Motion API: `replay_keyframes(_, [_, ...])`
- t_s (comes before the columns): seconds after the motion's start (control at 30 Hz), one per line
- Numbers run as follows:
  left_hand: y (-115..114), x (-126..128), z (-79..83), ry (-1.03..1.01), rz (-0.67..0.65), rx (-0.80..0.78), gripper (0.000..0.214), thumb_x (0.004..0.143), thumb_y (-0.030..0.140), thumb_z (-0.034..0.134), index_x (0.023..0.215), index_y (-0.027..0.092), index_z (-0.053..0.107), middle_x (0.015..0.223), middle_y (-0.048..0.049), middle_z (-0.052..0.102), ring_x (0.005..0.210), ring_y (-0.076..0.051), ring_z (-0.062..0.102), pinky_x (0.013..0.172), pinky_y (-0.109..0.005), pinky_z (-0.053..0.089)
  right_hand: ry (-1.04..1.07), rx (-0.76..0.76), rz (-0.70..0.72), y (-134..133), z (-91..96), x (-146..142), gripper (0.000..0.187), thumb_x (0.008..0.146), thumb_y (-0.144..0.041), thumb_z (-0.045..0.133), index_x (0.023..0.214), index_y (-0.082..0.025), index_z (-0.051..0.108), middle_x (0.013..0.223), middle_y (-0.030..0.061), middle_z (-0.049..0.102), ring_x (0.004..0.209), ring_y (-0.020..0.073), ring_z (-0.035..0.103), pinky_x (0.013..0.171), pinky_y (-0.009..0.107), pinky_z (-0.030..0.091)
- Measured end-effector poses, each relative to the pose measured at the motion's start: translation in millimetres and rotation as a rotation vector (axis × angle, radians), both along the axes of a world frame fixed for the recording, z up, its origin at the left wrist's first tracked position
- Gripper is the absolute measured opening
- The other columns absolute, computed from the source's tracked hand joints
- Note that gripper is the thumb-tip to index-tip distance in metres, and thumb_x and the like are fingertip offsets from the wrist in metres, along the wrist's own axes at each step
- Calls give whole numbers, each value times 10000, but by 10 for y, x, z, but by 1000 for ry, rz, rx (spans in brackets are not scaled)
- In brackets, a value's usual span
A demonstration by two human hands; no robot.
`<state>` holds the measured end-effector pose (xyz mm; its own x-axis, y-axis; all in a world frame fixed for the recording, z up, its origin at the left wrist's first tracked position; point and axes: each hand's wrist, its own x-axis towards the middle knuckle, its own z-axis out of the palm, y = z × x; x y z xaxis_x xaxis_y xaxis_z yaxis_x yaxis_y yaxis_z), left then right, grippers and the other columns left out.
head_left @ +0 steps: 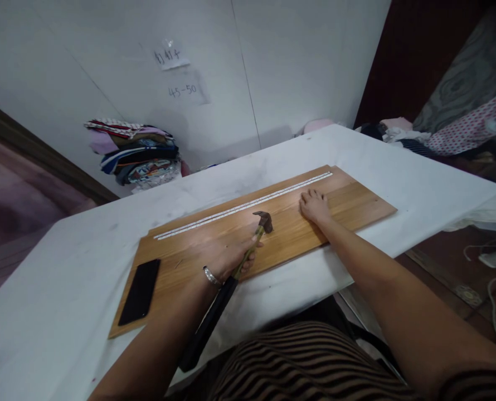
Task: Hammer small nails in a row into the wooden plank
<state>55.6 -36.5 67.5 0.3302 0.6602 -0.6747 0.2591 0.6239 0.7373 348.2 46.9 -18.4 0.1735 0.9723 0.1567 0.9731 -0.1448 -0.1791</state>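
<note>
Your left hand has a tight grip on the hammer, its head low over the board. Your right hand lies flat and open on the wood. The white strip already lies along it.

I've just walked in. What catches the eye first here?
A left hand grips a hammer by its handle, head over a long wooden board on the white table. The right hand lies flat on the board beside a pale strip; a black phone rests on its left end.
</note>
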Motion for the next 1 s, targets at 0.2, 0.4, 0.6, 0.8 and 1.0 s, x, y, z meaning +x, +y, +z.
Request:
replay_keyframes(0.2, [-32, 11, 49, -17, -11, 41, 514, 897, 628, 582, 1111, 163, 532, 601, 88, 427, 384, -43, 319, 377, -171, 240, 7, -11, -2, -5, 13, -3, 442, 1028, -315, 284, 1220, -187, 661, 1365, 183, 611, 1292, 323, 470, 1048, 482, 328])
replay_keyframes(0.4, [-50, 34, 56, 43, -14, 18, 499, 908, 611, 574, 1108, 155, 537, 598, 85, 429, 384, -47, 334, 380, -176, 241, 10, -20, -1, -13, 28, -6, 449, 1030, -314, 278, 1235, -175, 653, 1401, 186, 587, 1306, 323, 458, 1060, 489, 320])
replay_keyframes(0.6, [-53, 16, 26, 13, -9, 40, 515, 904, 626, 569, 1118, 158, 539, 593, 85, 428, 382, -49, 333, 379, -176, 244, 15, -29, -1, -17, 42, -11, 445, 1031, -311, 278, 1236, -170, 647, 1396, 190, 587, 1304, 319, 459, 1062, 481, 317])
replay_keyframes(0.8, [-61, 10, 14, 23, -5, 42, 506, 907, 614, 575, 1113, 153, 543, 599, 83, 432, 384, -46, 326, 377, -171, 245, 19, -27, 1, -18, 44, -12, 437, 1025, -300, 289, 1231, -170, 653, 1391, 189, 590, 1302, 320, 461, 1057, 484, 321])
replay_keyframes(1.0, [-76, 4, -6, -9, 0, 25, 518, 887, 637, 594, 1104, 169, 543, 607, 84, 427, 379, -47, 331, 371, -172, 242, 18, -23, -1, -21, 48, -22, 431, 1020, -305, 299, 1232, -181, 653, 1381, 185, 596, 1299, 320, 463, 1062, 492, 322])
